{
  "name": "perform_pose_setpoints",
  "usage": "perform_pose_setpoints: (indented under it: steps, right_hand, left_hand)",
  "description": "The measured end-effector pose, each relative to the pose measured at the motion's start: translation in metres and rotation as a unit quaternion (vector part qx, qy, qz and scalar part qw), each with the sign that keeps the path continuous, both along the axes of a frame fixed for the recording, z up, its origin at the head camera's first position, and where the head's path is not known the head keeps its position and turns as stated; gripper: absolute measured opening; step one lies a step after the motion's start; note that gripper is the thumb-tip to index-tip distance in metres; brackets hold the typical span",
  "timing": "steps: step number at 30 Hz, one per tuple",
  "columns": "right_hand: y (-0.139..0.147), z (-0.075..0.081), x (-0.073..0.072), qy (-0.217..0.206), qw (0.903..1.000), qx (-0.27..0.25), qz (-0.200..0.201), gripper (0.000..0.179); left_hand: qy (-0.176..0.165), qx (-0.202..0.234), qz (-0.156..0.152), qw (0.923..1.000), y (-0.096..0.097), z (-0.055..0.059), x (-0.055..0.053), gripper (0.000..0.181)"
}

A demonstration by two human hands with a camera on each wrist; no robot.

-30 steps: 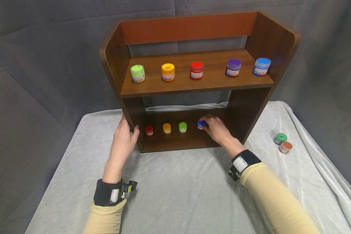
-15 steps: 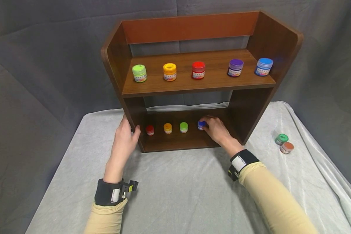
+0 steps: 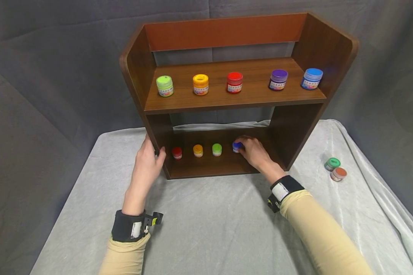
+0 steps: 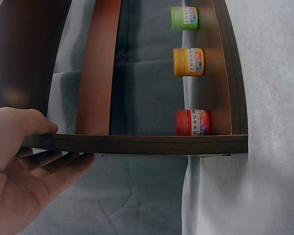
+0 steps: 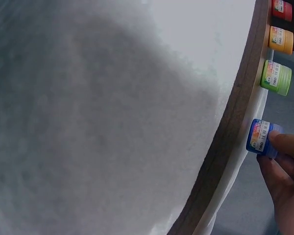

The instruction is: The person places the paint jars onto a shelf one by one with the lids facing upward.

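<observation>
In the head view my right hand (image 3: 256,152) reaches into the lower shelf and pinches a small blue paint jar (image 3: 236,147). The right wrist view shows thumb and fingers on either side of this blue jar (image 5: 260,137), which stands upright on the board. My left hand (image 3: 146,164) grips the left side panel of the brown wooden shelf (image 3: 199,173). In the left wrist view its thumb lies inside the panel (image 4: 161,144) and its fingers outside. Left of the blue jar stand green (image 3: 217,149), yellow (image 3: 197,150) and red (image 3: 177,152) jars in a row.
The upper board bears light green (image 3: 165,86), yellow (image 3: 200,84), red (image 3: 234,83), purple (image 3: 278,80) and blue (image 3: 311,79) jars. A dark green jar (image 3: 332,164) and a brown jar (image 3: 338,174) sit on the grey cloth (image 3: 206,221) right of the shelf.
The head view has shifted slightly, so the shelf appears a little further right. Both hands keep their places on the blue paint jar and the side panel.
</observation>
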State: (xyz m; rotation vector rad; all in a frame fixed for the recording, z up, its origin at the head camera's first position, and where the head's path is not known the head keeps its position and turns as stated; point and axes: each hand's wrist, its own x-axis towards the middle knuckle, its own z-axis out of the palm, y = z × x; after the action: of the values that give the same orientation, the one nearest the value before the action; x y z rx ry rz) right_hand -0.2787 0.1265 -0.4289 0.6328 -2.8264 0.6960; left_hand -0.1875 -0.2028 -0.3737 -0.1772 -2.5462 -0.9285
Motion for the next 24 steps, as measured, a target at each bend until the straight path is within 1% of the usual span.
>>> perform_pose_setpoints:
  steps: [9,24]
  right_hand:
    - [0.0006,-0.0017,-0.0005,-0.002,1.0,-0.005,0.002,0.026]
    - [0.0023,-0.0034,-0.0002,-0.008,0.9998,-0.015,0.006,0.026]
  left_hand:
    - [0.002,0.002,-0.002,1.0,-0.0006,-0.0014,0.0,0.052]
    - [0.0,-0.001,-0.001,1.0,-0.0004,-0.0005,0.0003,0.052]
